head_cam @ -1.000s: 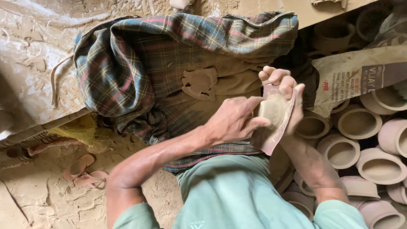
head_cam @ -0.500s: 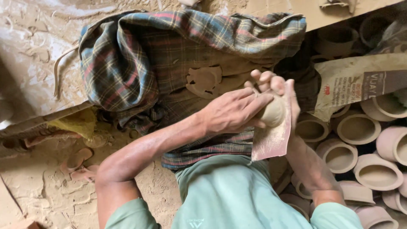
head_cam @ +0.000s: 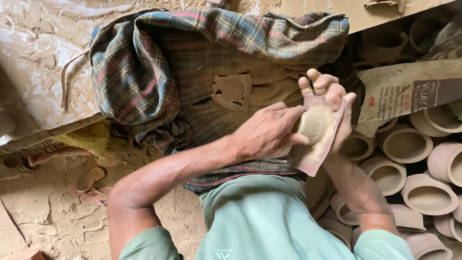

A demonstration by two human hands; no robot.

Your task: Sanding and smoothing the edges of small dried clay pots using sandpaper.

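The right hand [head_cam: 329,103] cradles a small round clay piece [head_cam: 312,124] on a scrap of cloth [head_cam: 315,154], above the lap and plaid cloth [head_cam: 159,72]. The left hand [head_cam: 267,132] is closed on it, fingers pressing. It appears light, soft and easily dented; support underneath, not the rim. Finished clay cups [head_cam: 406,144] lie right.

A single head-worn camera looks almost straight down, close over the person's own lap. The green-shirted chest fills the bottom edge; the checked, clay-smeared lap cloth [head_cam: 192,77] sits at the centre, the clay-caked floor [head_cam: 38,207] lies left, and stacked unfired clay cups [head_cam: 409,144] lie right.
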